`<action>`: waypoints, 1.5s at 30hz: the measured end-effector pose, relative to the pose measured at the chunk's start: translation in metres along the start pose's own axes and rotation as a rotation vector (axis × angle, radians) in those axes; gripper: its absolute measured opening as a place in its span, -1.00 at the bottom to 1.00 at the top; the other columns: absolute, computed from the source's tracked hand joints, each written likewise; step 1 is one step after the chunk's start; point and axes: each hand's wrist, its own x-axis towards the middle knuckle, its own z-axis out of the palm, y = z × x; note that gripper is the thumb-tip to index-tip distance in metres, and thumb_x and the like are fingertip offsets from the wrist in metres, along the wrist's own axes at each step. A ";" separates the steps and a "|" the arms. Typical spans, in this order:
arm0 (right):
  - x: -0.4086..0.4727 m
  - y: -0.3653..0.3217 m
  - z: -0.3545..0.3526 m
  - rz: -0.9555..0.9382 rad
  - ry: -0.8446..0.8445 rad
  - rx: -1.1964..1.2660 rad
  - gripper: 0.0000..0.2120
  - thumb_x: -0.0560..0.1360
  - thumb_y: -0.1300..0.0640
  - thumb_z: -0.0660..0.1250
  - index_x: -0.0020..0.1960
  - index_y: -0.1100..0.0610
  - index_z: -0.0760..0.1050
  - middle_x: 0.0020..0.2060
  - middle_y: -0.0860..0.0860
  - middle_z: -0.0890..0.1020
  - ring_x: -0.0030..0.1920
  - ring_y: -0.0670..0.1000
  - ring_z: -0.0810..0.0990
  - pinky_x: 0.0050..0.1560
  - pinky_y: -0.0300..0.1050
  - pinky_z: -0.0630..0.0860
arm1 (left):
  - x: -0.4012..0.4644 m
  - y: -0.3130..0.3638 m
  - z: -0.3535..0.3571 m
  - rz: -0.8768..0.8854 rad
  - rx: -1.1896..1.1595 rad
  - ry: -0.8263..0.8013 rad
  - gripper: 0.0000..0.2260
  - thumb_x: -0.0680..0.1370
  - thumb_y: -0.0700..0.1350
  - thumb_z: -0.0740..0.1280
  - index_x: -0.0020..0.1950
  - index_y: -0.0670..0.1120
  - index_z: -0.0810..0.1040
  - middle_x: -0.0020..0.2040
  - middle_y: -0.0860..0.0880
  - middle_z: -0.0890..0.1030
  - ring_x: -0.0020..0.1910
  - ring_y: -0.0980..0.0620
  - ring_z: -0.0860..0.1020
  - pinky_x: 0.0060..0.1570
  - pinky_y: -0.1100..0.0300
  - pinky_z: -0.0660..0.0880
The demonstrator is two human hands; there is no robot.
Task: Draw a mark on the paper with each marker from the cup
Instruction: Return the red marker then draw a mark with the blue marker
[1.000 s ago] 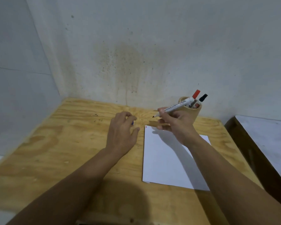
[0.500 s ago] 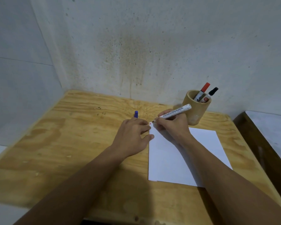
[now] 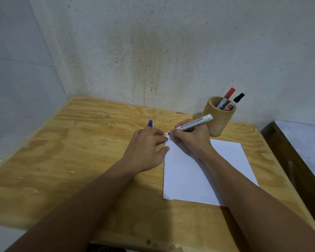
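Nearest, two bare forearms reaching forward over a tabletop [image 3: 65, 160] of pale, knotty plywood. Under the right forearm, a white sheet of paper [image 3: 187, 179], plain and unlined, lying flat on the wood with its long sides running away from the viewer, the near right corner hidden by the arm. At the sheet's far left corner, a small red mark [image 3: 166, 135].

Left hand [image 3: 145, 148] palm down beside the paper's left edge, fingers curled loosely, thumb tip touching that edge; a blue cap [image 3: 150, 123] poking up just beyond the knuckles, pinched by fingers or merely behind them, impossible to say.

Right hand [image 3: 191, 139] closed in a writing grip around a white marker [image 3: 195, 123]: slim barrel with dark printed lettering along its side, uncapped, dark tip down at the far left corner of the sheet, right next to the red mark; blunt rear end angled up and to the right, towards the cup.

Further back, just beyond the paper's far right edge, a round wooden cup [image 3: 218, 120], tan, straight-walled, upright. Inside, leaning right: a red-capped marker [image 3: 227, 96] and a black-capped marker [image 3: 236, 100], both white-bodied, caps sticking out above the rim.

Behind everything, a stained, speckled grey wall [image 3: 153, 51].
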 end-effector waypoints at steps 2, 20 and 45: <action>0.002 0.002 0.000 0.006 0.010 -0.010 -0.90 0.36 0.46 0.44 -0.16 0.44 0.55 -0.33 0.22 0.61 -0.36 0.04 0.61 -0.30 -0.12 0.61 | 0.000 0.000 0.000 -0.006 0.000 -0.007 -0.65 0.44 0.10 0.28 0.12 -0.02 0.64 0.13 0.02 0.62 0.16 0.02 0.50 0.17 -0.05 0.42; 0.005 0.008 -0.001 -0.004 -0.031 -0.070 -0.91 0.29 0.43 0.44 -0.28 0.28 0.58 -0.37 0.17 0.63 -0.36 0.06 0.60 -0.30 -0.07 0.55 | 0.000 0.002 -0.002 -0.017 0.009 -0.024 -0.63 0.44 0.12 0.27 0.15 -0.01 0.63 0.16 0.02 0.62 0.17 0.03 0.49 0.20 -0.05 0.40; 0.004 -0.055 -0.035 0.119 0.080 0.369 -0.97 0.48 0.37 0.34 -0.09 0.34 0.54 -0.15 0.30 0.66 -0.18 0.21 0.69 -0.14 0.10 0.67 | 0.045 -0.009 -0.021 -0.404 -0.235 0.092 -0.78 0.48 -0.34 0.34 0.10 -0.20 0.60 0.05 -0.16 0.57 -0.08 -0.03 0.54 -0.11 0.35 0.42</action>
